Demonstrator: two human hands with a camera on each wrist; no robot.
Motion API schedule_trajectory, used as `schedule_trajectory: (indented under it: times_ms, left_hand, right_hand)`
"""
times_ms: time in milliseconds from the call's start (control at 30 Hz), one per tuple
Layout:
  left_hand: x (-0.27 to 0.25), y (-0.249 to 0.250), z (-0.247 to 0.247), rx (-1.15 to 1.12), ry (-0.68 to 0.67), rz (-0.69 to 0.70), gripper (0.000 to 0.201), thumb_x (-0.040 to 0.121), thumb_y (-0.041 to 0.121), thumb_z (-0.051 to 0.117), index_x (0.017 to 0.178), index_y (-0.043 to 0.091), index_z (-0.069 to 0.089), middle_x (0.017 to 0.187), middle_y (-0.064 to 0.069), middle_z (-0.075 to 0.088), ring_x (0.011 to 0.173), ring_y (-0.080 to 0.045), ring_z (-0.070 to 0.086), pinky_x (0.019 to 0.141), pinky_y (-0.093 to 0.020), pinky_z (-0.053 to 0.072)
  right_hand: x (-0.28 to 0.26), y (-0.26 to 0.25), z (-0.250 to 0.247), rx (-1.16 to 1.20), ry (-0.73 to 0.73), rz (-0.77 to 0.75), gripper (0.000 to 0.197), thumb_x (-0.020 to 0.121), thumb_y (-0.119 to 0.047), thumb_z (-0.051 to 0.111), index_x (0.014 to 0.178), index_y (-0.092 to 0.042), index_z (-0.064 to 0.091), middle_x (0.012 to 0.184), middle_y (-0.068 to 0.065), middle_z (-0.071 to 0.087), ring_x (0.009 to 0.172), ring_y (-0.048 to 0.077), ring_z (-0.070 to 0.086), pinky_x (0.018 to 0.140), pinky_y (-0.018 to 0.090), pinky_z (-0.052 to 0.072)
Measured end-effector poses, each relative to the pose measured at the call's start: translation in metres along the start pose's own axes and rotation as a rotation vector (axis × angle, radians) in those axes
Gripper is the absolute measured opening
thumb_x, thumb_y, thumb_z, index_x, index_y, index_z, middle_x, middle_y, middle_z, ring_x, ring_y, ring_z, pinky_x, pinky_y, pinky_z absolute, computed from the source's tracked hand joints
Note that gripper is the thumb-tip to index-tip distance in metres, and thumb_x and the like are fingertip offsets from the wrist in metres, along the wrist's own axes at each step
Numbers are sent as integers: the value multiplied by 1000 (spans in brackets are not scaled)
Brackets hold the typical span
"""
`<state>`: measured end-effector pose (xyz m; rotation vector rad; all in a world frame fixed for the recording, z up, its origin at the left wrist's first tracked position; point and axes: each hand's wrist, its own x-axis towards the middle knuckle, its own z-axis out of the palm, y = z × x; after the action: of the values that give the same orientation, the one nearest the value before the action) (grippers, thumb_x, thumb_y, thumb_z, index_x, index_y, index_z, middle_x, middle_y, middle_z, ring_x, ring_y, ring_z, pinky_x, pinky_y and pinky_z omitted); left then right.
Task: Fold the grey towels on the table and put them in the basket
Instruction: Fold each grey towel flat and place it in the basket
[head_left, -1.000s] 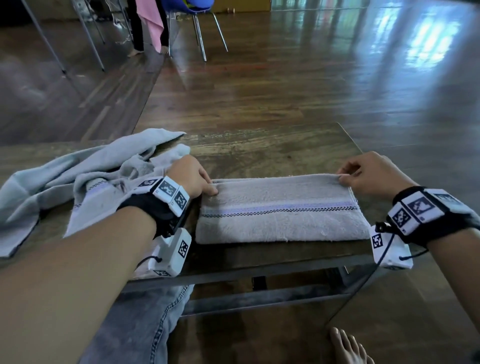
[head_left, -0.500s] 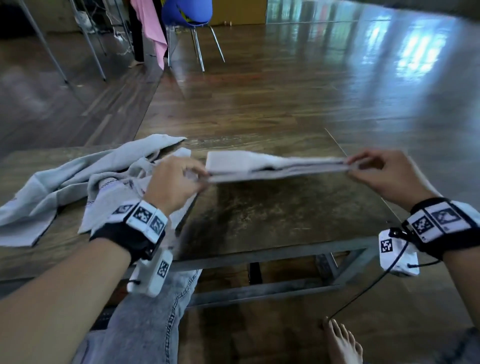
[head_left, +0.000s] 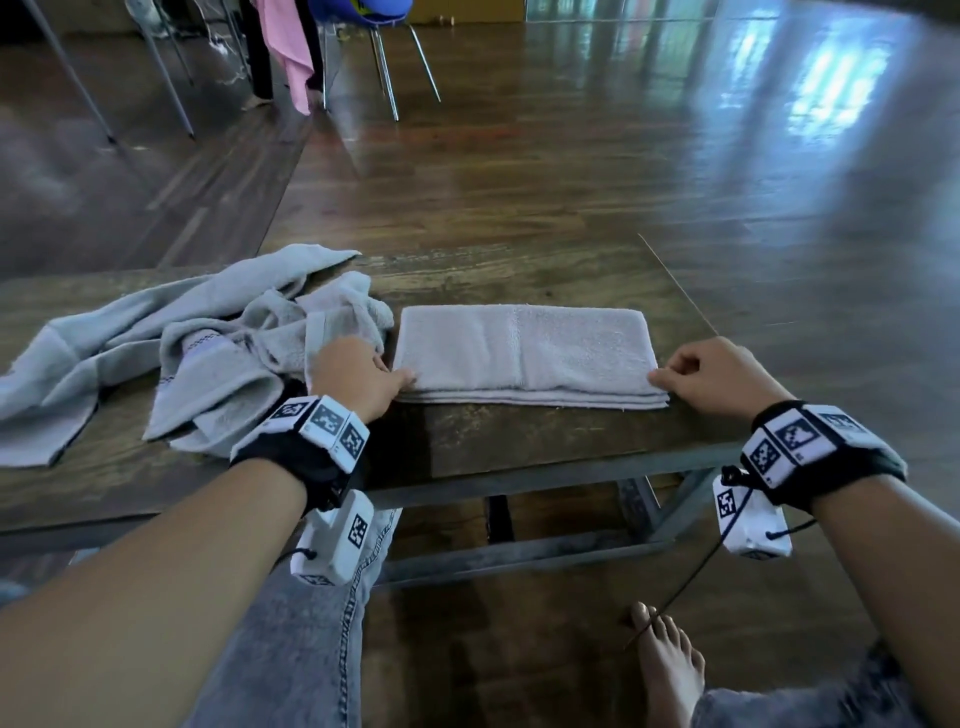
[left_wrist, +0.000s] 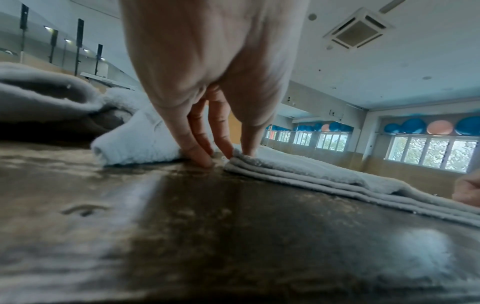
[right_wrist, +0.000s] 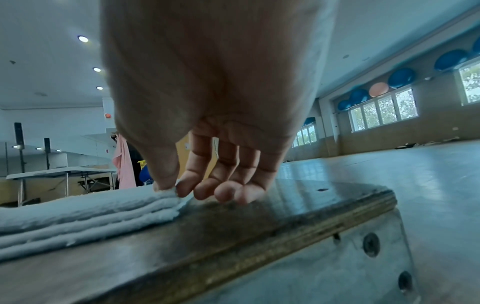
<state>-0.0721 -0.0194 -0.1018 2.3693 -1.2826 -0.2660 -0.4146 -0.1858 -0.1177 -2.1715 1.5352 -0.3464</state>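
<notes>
Head view: both hands (head_left: 358, 376) (head_left: 717, 376) pinch folded towel's (head_left: 522, 356) near corners.

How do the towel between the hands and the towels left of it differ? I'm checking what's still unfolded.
The folded towel lies flat as a neat stacked rectangle; the loose towels are crumpled and spread out. Both hands, left hand and right hand, pinch the folded towel's near corners. All are grey, on the table.
</notes>
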Motion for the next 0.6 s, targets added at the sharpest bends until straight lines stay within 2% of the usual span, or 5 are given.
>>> schedule_trajectory:
  times_ms: [167, 233, 367, 467, 600]
  left_hand:
    - [0, 2, -8, -94, 54, -54, 37, 84, 25, 74, 62, -4, 70, 52, -7, 59, 48, -16, 53, 46, -22, 36]
    - [1, 2, -14, -148, 147, -62, 40, 84, 25, 72, 59, -5, 66, 53, -10, 60, 47, -14, 49, 45, -18, 29]
    - [2, -3, -18, -110, 106, -55, 40, 82, 29, 76, 65, -6, 70, 67, -19, 69, 57, -21, 56, 47, -21, 33]
    - [-2, -8, -10, -36, 9, -58, 30, 80, 25, 76, 63, 1, 70, 59, -9, 64, 53, -16, 53, 46, -23, 33]
    - [-9, -1, 4, -14, 53, 181, 25, 84, 35, 69, 91, 12, 64, 95, -3, 60, 91, -22, 57, 77, -36, 49]
  right_hand:
    - [-7, -7, -1, 17, 95, -5, 32, 91, -30, 70, 65, -11, 67, 67, 3, 66, 76, 23, 61, 66, 30, 41]
    - [-7, -8, -9, 40, 164, 7, 32, 90, -31, 69, 65, -11, 68, 65, 3, 65, 79, 26, 61, 76, 33, 43]
    - [-11, -5, -25, 51, 50, 31, 31, 90, -35, 72, 66, -16, 71, 63, -3, 64, 65, 15, 58, 67, 30, 46]
    - [-16, -5, -18, -64, 1, 37, 27, 88, -41, 72, 70, -21, 68, 73, -4, 68, 79, 19, 62, 94, 44, 49]
    - [-26, -25, 0, -99, 174, -154, 13, 89, -45, 62, 92, -33, 58, 98, -13, 61, 94, 16, 56, 78, 37, 44]
